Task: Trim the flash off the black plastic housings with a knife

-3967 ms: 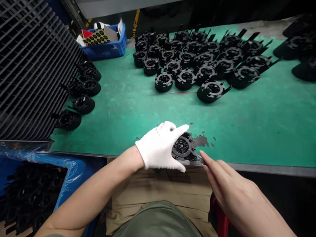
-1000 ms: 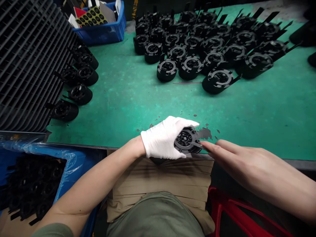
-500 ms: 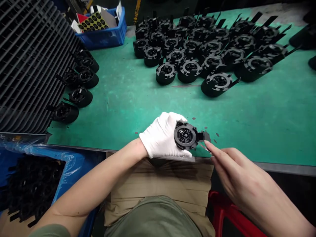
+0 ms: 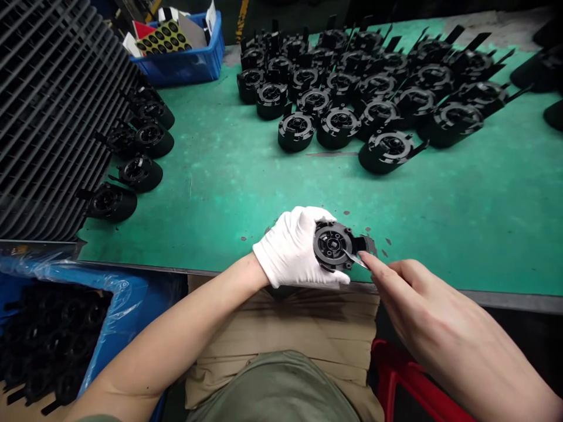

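In a white glove, my left hand (image 4: 292,249) is wrapped around a round black plastic housing (image 4: 333,245) just above the table's front edge. Its ringed face is turned up, and a flat tab sticks out to the right. My bare right hand (image 4: 407,296) pinches a slim pointed metal tool (image 4: 355,258), with the handle hidden in the fingers. The tool's tip lies over the housing's inner ring; whether it touches cannot be told.
Many similar black housings (image 4: 341,124) stand on the green table (image 4: 229,176), with several more (image 4: 112,201) beside a ribbed black stack (image 4: 39,117) at left. A blue bin (image 4: 185,65) sits behind. A plastic-lined blue crate (image 4: 127,319) holds black parts. A red stool (image 4: 391,366) is below right.
The metal tool's tip has moved up and left from the housing's lower right edge onto its inner face. My left hand and the housing have shifted slightly right.
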### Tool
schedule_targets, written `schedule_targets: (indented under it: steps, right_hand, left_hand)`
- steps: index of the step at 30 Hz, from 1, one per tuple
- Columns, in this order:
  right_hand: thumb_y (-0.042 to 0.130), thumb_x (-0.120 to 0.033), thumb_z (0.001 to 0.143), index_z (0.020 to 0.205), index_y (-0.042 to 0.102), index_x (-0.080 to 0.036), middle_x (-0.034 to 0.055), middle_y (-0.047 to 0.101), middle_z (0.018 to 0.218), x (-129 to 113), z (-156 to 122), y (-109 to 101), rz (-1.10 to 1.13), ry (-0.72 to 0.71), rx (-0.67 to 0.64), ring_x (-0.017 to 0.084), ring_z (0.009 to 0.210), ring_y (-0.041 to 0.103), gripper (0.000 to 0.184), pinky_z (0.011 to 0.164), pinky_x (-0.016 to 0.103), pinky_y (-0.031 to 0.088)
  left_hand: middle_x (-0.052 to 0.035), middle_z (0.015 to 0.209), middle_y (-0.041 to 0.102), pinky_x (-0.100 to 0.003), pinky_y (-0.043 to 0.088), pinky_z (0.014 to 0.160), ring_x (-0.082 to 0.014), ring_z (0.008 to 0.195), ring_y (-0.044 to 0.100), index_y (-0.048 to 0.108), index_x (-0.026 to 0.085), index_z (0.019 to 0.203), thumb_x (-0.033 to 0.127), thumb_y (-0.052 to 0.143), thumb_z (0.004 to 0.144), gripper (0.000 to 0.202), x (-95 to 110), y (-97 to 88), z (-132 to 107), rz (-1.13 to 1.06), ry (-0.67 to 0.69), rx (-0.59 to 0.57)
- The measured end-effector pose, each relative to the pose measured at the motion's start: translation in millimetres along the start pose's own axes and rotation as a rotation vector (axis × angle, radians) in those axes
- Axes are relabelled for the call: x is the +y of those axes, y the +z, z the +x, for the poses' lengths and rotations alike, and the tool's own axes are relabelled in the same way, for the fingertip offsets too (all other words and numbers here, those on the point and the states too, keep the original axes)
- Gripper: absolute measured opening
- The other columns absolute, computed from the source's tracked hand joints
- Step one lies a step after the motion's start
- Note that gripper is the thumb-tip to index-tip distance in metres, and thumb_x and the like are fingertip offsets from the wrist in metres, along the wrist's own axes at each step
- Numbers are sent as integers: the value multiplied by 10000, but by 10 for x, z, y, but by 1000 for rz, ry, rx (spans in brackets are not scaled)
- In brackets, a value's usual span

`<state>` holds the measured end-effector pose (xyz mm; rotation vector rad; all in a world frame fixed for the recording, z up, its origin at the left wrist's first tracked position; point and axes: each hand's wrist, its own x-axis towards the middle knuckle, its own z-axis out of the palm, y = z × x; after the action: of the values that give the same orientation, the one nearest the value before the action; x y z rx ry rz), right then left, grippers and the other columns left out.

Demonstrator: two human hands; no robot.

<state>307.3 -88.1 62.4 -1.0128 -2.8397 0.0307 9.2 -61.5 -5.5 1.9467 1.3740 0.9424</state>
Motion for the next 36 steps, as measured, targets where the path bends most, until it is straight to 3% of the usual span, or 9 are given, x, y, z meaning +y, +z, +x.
schedule_targets:
  steps: [7,10,15,20,24,27,30,32,36]
  right_hand:
    - [491,-16,1016,1646,601,-164,22,652,950,34,139,-133,-96,-55,-24,184,661,647,656,505,337,435]
    - [483,14,992,1606,581,-175,5,619,932,39,206,-216,-142,-90,-35,182,696,671,650,534,325,480]
    - [462,8,1012,1553,596,-139,5,592,931,27,284,-265,-214,-109,-21,189,675,635,576,562,338,522]
    - [450,-8,1050,1445,630,-148,18,618,957,-12,345,-257,-192,-68,-22,156,581,507,456,501,333,441]
    - [452,-17,1092,1459,622,-164,17,633,951,-72,328,-215,-239,-17,-43,155,589,508,431,511,338,430]
    - [469,-33,1118,1611,580,-189,37,696,1006,-32,215,-168,-214,20,-18,178,688,633,529,526,335,449]
    - [516,-107,1165,1815,471,-298,58,790,1147,148,67,-150,-58,52,16,220,911,789,679,729,336,609]
    - [536,-168,1197,1823,484,-365,37,832,1172,303,16,-153,18,93,73,215,955,830,659,838,332,646]
    - [560,-286,1231,1651,640,-289,28,868,1144,509,114,-145,85,53,96,171,862,838,427,780,277,633]
  left_hand:
    - [-165,1409,771,-669,691,1141,-455,1282,818,647,251,1378,819,1054,636,1019,96,-37,20,2,-40,-28]
    - [-160,1389,780,-659,703,1114,-451,1254,830,664,249,1357,778,1063,655,965,132,-58,23,18,-43,-35]
    - [-159,1392,783,-646,705,1114,-445,1259,836,633,243,1427,772,1074,664,1028,143,-64,16,28,-49,-30]
    - [-163,1356,794,-664,698,1130,-456,1242,845,657,237,1378,767,1064,684,964,158,-92,50,5,-59,-51]
    - [-169,1369,791,-669,694,1145,-470,1265,841,665,247,1380,781,1085,651,996,177,-83,47,1,-67,-70]
    - [-175,1417,790,-668,692,1156,-473,1291,837,654,247,1436,781,1087,651,1043,174,-83,40,12,-73,-67]
    - [-198,1552,773,-682,662,1230,-477,1395,809,644,244,1515,656,1087,722,997,125,-180,88,-9,-35,-117]
    - [-206,1685,723,-700,605,1328,-476,1535,746,611,252,1617,540,1066,795,982,64,-296,143,-60,46,-219]
    - [-174,1897,553,-696,470,1475,-418,1776,544,475,280,1807,352,941,944,984,-40,-459,196,-143,181,-360]
